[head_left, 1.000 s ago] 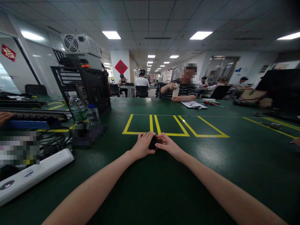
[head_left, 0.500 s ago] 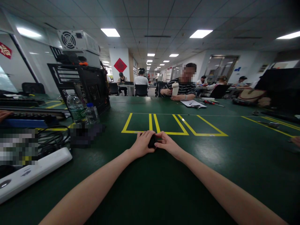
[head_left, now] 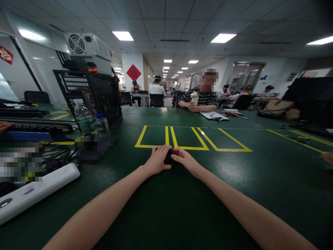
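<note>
A small black rounded object sits between my two hands just in front of the yellow tape outlines; its kind cannot be made out. My left hand is wrapped over it from the left, with the fingers on top and the thumb at the near side. From the right, my right hand pinches at the object's side with bent fingers and thumb. Much of the object is hidden by the fingers. Both forearms reach forward over the green tabletop.
On the left stand an open computer case, a large water bottle, a smaller bottle and a white power strip. Across the table, a person in a striped shirt holds a pale cup near a clipboard.
My right thumb and fingers have shifted slightly on the black object while my left hand keeps its hold. The person opposite has lowered the cup and brought both hands together around it.
</note>
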A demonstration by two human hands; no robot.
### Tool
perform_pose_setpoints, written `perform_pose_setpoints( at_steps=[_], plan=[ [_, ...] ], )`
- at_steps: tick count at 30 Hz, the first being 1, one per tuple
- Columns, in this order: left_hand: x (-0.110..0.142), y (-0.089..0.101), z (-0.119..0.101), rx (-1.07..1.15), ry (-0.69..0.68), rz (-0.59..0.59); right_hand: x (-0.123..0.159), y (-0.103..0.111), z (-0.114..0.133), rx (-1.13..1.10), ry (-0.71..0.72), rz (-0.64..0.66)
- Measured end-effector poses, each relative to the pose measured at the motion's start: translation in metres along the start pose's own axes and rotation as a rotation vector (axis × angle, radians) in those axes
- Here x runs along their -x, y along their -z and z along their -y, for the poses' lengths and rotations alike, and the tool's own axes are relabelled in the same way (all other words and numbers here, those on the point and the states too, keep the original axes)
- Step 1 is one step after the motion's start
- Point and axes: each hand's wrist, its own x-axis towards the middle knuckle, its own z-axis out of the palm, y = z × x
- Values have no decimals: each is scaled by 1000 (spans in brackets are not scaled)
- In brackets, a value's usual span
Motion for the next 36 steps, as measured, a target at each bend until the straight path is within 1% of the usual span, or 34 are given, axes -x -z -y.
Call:
perform_pose_setpoints(
  at_steps=[3, 5, 10, 13, 16, 21, 27, 31, 33, 36],
  plan=[
    [0, -1, 0, -7, 2, 5, 2, 0, 3, -52, 40, 71],
    [0, -1, 1, -8, -2, 2, 4, 0, 5, -62, 33, 85],
    [0, 1, 0, 0, -2, -4, 3, -2, 0, -9, 38, -24],
    [0, 1, 0, 2, 6, 4, 0, -2, -3, 12, 15, -54],
    [0, 0, 0, 8, 3, 5, -1, 0, -2, 9, -13, -33],
    [0, 1, 0, 14, 18, 20, 3, 1, 3, -51, 16, 67],
    [0, 2, -1, 11, 2, 7, 2, 0, -3, -17, 30, -2],
    [0, 1, -1, -1, 12, 5, -2, 0, -6, 2, 9, -28],
    [0, 1, -1, -5, 20, 11, -2, 0, -5, -3, 11, -20],
    [0, 1, -1, 1, 21, 20, -1, 1, -2, -38, 43, 36]
  ],
)
